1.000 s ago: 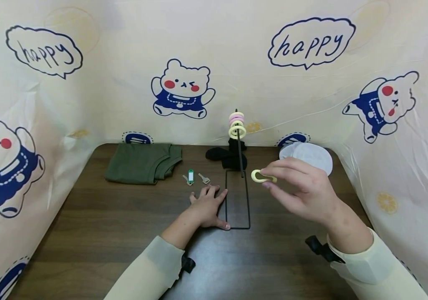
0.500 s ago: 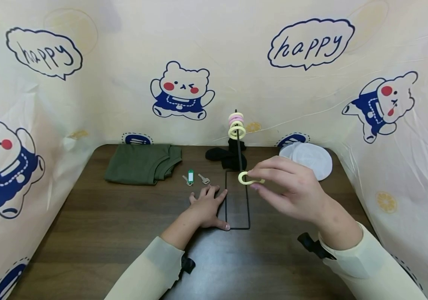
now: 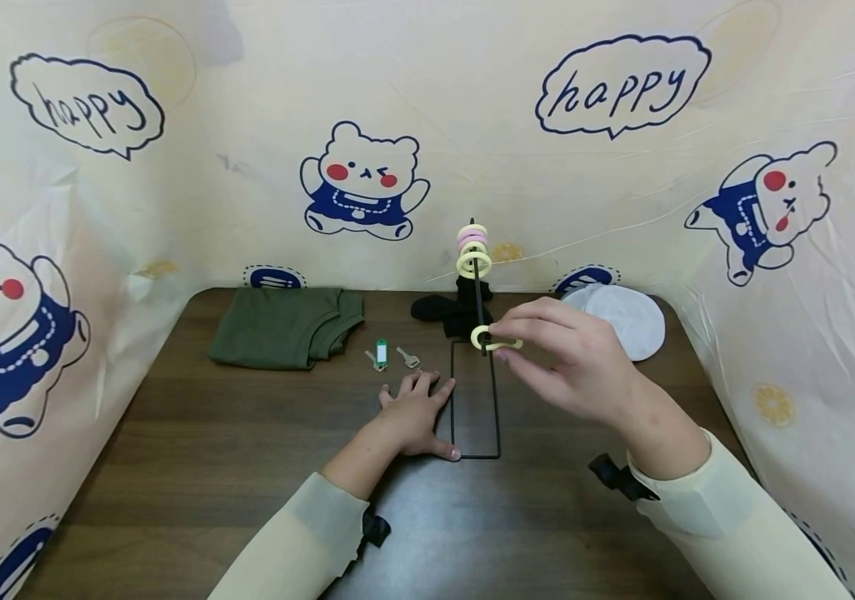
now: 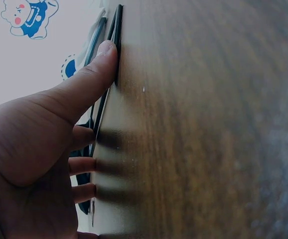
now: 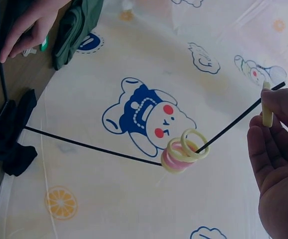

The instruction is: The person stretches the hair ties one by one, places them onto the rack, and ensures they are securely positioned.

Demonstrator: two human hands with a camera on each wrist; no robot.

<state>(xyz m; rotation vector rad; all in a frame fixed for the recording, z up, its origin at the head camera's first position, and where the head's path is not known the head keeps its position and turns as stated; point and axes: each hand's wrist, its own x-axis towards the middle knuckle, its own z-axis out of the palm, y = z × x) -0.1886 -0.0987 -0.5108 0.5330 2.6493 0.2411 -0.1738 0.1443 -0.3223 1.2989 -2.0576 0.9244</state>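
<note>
Fingers (image 3: 517,333) pinching yellow ring (image 3: 486,337) against rack's rod (image 3: 478,283), left hand (image 3: 416,408) flat beside base.

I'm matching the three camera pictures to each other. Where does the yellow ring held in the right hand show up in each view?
Head: yellow ring just right of centre, pinched by the right hand at the black rod.
Left wrist: not in it; only the left hand on the stand's base.
Right wrist: at the right edge, seen edge-on between the fingertips.
Shared landmark: the rings stacked on the rod.
</note>
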